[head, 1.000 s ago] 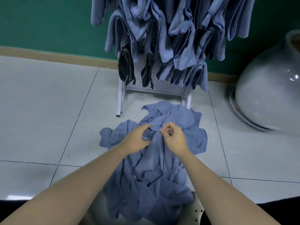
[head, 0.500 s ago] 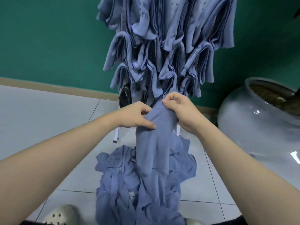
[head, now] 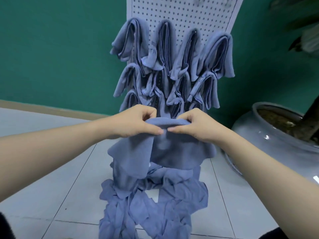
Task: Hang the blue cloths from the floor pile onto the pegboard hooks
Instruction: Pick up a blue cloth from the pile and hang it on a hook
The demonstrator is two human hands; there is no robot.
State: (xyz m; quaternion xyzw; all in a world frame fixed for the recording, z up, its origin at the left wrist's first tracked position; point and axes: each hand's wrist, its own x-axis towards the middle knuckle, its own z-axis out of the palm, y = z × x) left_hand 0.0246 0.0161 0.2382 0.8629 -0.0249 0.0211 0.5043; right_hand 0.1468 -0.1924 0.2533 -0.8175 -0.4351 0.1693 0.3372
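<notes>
Gripping blue cloth [head: 165,149], hands [head: 138,124] together

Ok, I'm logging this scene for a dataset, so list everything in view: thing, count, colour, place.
held cloth: one, blue, lifted in front of the pegboard, top edge pinched by both hands
floor pile: one heap of blue cloths, on the tiles below the held cloth
hung cloths: many, exact count unclear, blue, draped in rows on the pegboard
pegboard: one, white, perforated, against the wall
wall: green, behind
floor: pale tiles
planter: one, glossy grey, right, holding a plant trunk
left hand: pinches the held cloth
right hand: pinches the held cloth
</notes>
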